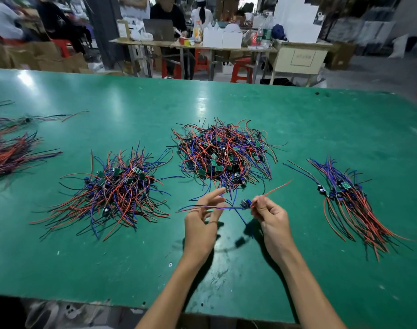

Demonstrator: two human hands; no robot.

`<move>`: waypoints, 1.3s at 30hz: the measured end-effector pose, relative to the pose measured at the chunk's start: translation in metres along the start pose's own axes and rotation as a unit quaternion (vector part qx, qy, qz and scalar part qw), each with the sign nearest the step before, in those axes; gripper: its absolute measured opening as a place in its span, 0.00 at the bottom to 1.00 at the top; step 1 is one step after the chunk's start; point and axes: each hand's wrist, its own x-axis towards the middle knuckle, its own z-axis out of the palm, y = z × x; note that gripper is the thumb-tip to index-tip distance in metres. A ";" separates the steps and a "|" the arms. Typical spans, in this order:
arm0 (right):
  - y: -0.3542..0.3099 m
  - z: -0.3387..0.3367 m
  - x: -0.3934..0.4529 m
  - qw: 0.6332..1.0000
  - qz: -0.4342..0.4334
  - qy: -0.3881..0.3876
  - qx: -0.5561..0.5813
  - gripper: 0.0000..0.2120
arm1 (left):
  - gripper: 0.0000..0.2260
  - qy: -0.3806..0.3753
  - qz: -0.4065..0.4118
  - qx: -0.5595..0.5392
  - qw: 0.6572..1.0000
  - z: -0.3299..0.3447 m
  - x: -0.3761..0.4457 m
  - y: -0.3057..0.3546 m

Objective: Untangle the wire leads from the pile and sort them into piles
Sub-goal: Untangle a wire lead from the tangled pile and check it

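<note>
Green laminate covers the worktop (297,129), with further tables, white cartons and seated people blurred in the workshop behind.

Head view: four groups of wire leads lie on the surface. The tangled pile (223,151) sits at centre, just beyond the hands — red, blue and black wires knotted around small green circuit boards. A second mound (115,191) lies to its left, partly fanned out. A combed, aligned bundle (352,203) lies to the right, and more aligned bundles (10,153) reach in from the left edge.

The left hand (202,217) pinches the blue and red wires of a single lead (229,207), fingers curled lightly around them. The right hand (271,219) pinches the same lead near its small dark component (246,204), with a red wire running up and to the right past the fingertips. Each grip is narrow and holding wire. The lead is raised just above the worktop, between the two hands.

Risk, as judged: a blue strand drops below the component and other strands trail towards the central pile — pulling sideways could drag neighbouring leads along or stress a solder joint.

Containers: none holds the leads; all groups rest directly on the worktop. The white cartons behind are too blurred to show contents.
</note>
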 end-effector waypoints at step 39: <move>0.003 0.012 -0.014 0.985 -0.020 -0.037 -0.170 0.10 | 0.11 -0.249 -0.238 -0.020 0.939 0.002 0.014 0.011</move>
